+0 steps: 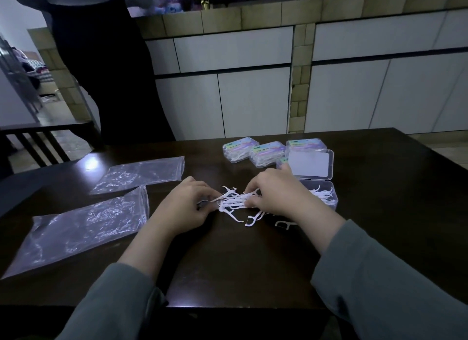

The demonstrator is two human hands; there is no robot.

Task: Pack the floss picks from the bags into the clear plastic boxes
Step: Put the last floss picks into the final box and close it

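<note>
On table (228, 258), hands (225, 203) gripping floss picks (234, 200)

right hand (274, 194) hides part of the open box (326, 195).

Both hands (186, 208) (274, 194) pinching floss picks (234, 200), open box (325, 194) beside

L hand (182, 208) curled, R hand (274, 195) prob pinching
</note>
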